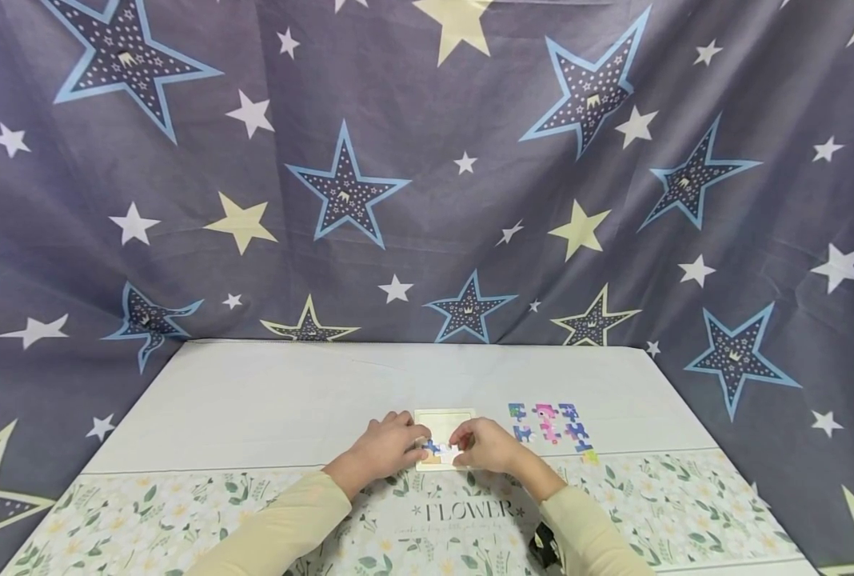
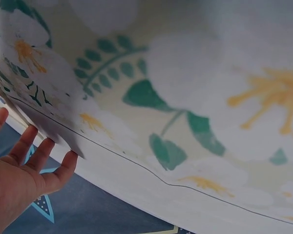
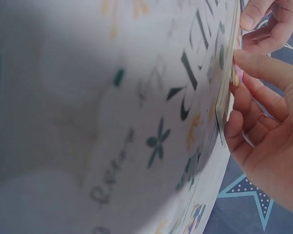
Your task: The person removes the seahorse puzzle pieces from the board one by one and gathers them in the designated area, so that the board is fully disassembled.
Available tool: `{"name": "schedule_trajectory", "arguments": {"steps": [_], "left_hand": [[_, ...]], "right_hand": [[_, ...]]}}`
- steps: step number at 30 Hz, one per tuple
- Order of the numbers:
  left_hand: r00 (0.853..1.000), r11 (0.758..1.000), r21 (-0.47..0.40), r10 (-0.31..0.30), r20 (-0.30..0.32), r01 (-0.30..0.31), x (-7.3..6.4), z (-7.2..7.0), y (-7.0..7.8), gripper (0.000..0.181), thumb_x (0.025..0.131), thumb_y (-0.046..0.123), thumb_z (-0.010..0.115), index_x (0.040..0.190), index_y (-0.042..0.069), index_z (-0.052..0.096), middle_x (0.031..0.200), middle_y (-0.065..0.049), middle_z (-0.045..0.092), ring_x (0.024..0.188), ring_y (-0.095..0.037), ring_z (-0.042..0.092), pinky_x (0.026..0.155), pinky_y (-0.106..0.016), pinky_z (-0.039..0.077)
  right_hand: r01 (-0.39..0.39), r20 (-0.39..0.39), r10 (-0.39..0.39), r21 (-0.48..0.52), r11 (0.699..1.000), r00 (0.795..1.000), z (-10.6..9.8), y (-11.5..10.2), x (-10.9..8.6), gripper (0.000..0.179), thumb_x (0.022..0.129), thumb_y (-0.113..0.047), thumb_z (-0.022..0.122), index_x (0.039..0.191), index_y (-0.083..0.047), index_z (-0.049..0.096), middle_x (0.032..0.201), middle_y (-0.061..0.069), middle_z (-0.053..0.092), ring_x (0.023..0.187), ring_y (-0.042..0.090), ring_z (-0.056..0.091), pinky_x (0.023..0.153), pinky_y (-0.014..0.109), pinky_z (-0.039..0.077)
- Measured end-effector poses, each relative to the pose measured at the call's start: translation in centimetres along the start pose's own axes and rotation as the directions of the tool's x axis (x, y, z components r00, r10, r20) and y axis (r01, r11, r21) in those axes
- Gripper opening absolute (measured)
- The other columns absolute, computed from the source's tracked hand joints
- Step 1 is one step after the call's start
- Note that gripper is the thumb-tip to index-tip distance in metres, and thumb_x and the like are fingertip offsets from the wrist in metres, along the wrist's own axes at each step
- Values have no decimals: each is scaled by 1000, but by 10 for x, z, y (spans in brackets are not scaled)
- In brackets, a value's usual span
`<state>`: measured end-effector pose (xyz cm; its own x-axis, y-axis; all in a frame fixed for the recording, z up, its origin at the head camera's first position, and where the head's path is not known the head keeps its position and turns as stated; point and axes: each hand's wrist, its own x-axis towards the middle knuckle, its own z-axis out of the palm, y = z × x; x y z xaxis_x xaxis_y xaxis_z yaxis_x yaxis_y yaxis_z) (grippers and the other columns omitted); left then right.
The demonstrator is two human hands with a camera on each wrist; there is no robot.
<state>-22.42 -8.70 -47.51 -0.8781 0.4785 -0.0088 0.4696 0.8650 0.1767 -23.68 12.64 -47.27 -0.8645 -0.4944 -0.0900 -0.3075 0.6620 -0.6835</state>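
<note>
A small pale puzzle tray [image 1: 444,414] lies on the table between both hands. Blue and white puzzle pieces [image 1: 432,447] sit in its near part, and its far part shows bare. My left hand [image 1: 391,442] rests at the tray's left edge, index finger and thumb tips beside the blue piece; its other fingers [image 2: 41,155] spread loosely in the left wrist view. My right hand [image 1: 490,445] reaches over the tray's right side, thumb and index finger pinching a whitish puzzle piece [image 1: 456,450] low over it. The fingers partly hide that piece.
Right of the tray lie several loose puzzle pieces, including pink ones [image 1: 546,424], blue ones [image 1: 576,432] and a yellow one [image 1: 589,458]. A flower-printed cloth [image 1: 657,500] covers the near table. A star-patterned curtain [image 1: 398,264] hangs behind the white far strip.
</note>
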Motion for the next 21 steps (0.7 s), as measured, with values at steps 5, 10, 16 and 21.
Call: {"name": "schedule_trajectory", "arguments": {"steps": [5,10,16,21], "left_hand": [[1000,1000,-9,7,0,-7,0,1,0,35,91,47,52,119,29,61,104,1,53,92,-15,46,80,-47,43],[1000,1000,5,15,-5,-15,1,3,0,34,92,47,51,120,30,61,105,1,53,91,-15,46,79,-47,43],[1000,1000,-2,16,-2,-16,0,1,1,35,92,46,51,120,29,61,105,0,53,92,-16,46,80,-48,43],[1000,1000,-4,22,-1,-22,-1,0,0,35,91,46,52,120,28,61,104,0,53,91,-16,45,79,-48,43]], "right_hand": [[-9,-2,9,-9,1000,1000,0,-1,-1,22,76,-6,74,96,-4,65,82,2,58,71,13,50,62,24,43],[-2,-2,2,-18,1000,1000,-1,-3,-3,21,77,-6,74,96,-4,65,81,1,58,71,13,50,62,25,43],[12,-11,-12,-41,999,1000,-1,-1,-3,22,76,-6,74,96,-3,65,83,3,59,72,12,51,63,25,44],[17,-17,-18,-52,998,1000,0,-1,-3,23,76,-7,74,97,-2,65,84,4,60,72,12,51,63,25,44]]}}
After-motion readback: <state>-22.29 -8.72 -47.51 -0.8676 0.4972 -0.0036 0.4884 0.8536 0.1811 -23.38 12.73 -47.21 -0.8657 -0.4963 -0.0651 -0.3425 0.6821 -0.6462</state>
